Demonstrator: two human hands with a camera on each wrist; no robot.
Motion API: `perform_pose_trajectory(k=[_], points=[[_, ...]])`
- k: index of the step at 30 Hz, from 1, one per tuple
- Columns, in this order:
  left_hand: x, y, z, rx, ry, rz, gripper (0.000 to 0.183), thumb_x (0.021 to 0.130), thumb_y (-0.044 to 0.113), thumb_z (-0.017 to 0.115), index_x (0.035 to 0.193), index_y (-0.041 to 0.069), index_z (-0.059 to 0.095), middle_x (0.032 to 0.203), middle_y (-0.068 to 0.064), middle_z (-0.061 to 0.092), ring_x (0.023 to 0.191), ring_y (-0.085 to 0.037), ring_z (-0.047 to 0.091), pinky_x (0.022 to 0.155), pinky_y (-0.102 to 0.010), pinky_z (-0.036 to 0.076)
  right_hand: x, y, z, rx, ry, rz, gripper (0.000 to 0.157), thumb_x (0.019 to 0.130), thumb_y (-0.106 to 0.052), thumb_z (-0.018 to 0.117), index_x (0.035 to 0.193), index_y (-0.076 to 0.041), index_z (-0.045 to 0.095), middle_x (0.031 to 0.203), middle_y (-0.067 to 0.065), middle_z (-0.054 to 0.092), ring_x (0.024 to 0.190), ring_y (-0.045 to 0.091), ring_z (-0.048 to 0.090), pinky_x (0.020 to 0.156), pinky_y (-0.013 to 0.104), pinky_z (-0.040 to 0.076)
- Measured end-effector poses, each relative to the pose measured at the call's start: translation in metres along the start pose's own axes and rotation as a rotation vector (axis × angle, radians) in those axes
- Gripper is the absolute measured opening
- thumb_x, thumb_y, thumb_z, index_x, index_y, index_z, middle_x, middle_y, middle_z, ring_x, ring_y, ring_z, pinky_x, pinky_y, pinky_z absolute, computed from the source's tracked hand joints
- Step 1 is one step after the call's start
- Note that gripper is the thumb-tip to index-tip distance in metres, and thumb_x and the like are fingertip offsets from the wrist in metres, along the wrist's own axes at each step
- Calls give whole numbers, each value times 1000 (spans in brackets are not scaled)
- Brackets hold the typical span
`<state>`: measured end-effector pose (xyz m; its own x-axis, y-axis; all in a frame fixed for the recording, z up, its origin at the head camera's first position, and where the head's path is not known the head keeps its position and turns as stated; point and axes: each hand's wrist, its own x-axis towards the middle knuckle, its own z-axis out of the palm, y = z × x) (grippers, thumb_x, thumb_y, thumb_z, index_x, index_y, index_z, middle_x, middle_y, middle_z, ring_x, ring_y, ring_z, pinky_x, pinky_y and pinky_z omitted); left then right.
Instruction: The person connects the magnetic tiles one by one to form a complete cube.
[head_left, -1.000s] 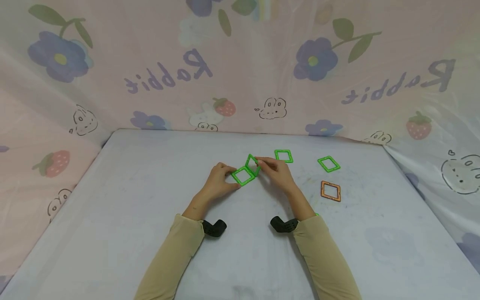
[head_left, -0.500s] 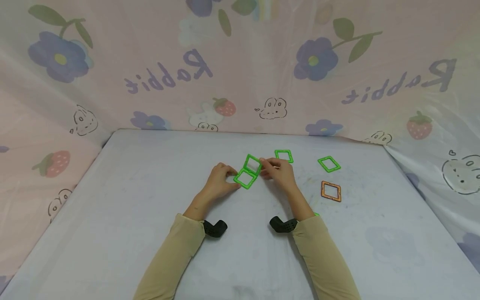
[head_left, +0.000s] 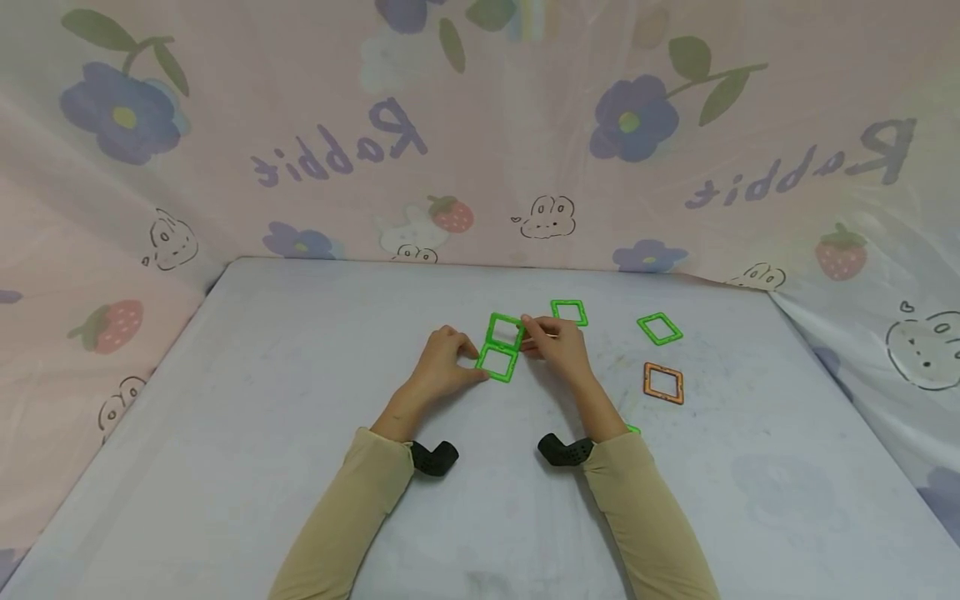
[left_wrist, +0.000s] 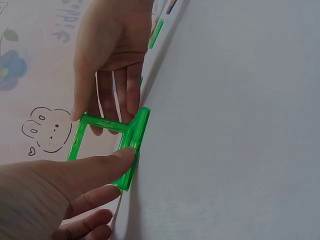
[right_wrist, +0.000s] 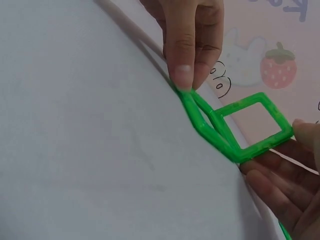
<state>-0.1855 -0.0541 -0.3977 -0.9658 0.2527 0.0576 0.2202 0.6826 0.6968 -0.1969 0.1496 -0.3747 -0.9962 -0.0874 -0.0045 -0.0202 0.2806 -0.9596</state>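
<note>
Joined green frames sit between left-hand fingertips and right-hand fingertips.

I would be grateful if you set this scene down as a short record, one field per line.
Left hand: pinches the lower green frame
Right hand: touches the raised green frame
Joint: these two meet along one edge, at an angle
Just beyond the right hand: third green frame, on the table
Farther right: fourth green frame; nearer the person, an orange frame
Partly hidden: green piece by the right sleeve
Backdrop: patterned cloth
</note>
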Motion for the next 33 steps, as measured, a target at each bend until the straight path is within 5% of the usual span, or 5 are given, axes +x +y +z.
perform_pose_trajectory(k=[8, 17, 23, 27, 33], points=[[-1, 5, 2, 61, -13, -10, 33, 75, 26, 83, 92, 3, 67, 99, -9, 53, 97, -24, 46, 86, -38, 43, 19, 33, 1, -37, 40, -20, 48, 95, -41, 58, 108, 4, 69, 100, 24, 70, 75, 15, 71, 70, 27, 58], [-1, 8, 5, 98, -9, 7, 40, 74, 31, 84, 94, 3, 63, 98, -9, 51, 94, -24, 44, 82, -36, 40, 21, 36, 3, -33, 59, -24, 47, 94, -41, 60, 107, 3, 70, 98, 24, 70, 80, 18, 71, 71, 27, 58], [3, 6, 10, 52, 37, 21, 76, 69, 27, 87, 127, 0, 46, 107, -14, 54, 100, -28, 48, 87, -39, 43, 20, 35, 4, -42, 58, -26, 43, 94, -37, 60, 109, 3, 69, 99, 23, 71, 80, 16, 71, 72, 25, 57], [5, 4, 12, 23, 35, 35, 105, 68, 25, 88, 151, 10, 25, 122, -17, 52, 113, -30, 48, 97, -43, 43, 20, 34, 4, -67, 49, -20, 44, 95, -37, 59, 111, 3, 69, 100, 22, 71, 82, 16, 70, 74, 25, 57], [5, 3, 12, 20, 0, 89, 106, 72, 21, 86, 154, 25, 20, 127, -19, 48, 114, -29, 46, 100, -45, 41, 20, 34, 4, -89, 35, 1, 48, 95, -41, 58, 113, 3, 68, 102, 22, 70, 88, 23, 69, 77, 27, 57]])
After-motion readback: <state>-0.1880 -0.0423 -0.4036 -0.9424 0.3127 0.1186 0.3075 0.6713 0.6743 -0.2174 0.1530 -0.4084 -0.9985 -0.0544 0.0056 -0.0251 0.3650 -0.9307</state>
